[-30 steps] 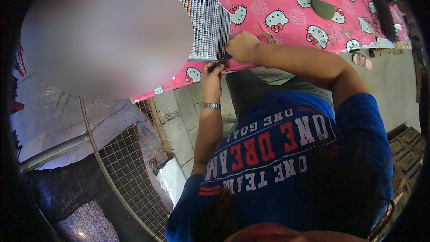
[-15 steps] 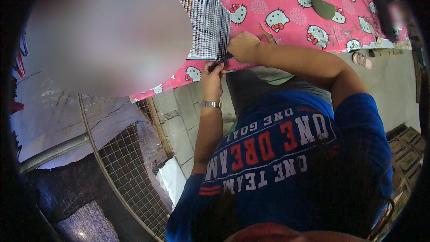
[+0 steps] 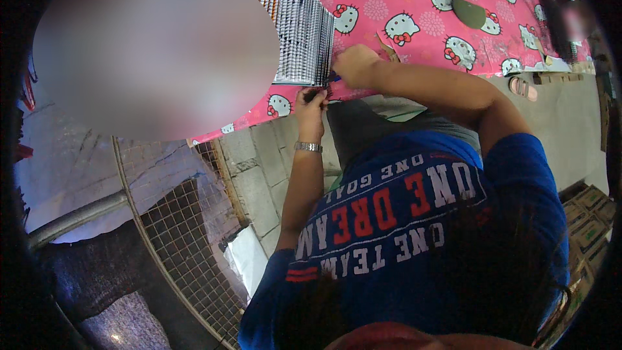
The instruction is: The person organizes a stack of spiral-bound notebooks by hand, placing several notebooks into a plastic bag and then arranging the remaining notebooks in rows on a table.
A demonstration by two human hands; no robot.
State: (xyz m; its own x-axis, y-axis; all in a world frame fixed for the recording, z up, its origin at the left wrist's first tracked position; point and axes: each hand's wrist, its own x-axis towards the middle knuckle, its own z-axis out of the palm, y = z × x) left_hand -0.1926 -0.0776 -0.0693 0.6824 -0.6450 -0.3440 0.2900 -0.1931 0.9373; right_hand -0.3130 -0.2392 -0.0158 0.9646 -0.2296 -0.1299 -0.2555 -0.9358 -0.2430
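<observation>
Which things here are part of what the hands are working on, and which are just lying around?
In use:
left hand, at the table edge
right hand, beside the stack
stack of ribbed grey sheets
pink patterned tablecloth

Lying about:
dark green oval piece
sandal on the floor
wire mesh panel

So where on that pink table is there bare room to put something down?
The pink cloth is mostly bare between the striped stack and the dark green disc, above the right hand. It is crowded at the near edge, where the left hand and right hand meet by the stack's corner, and at the far right end.
</observation>
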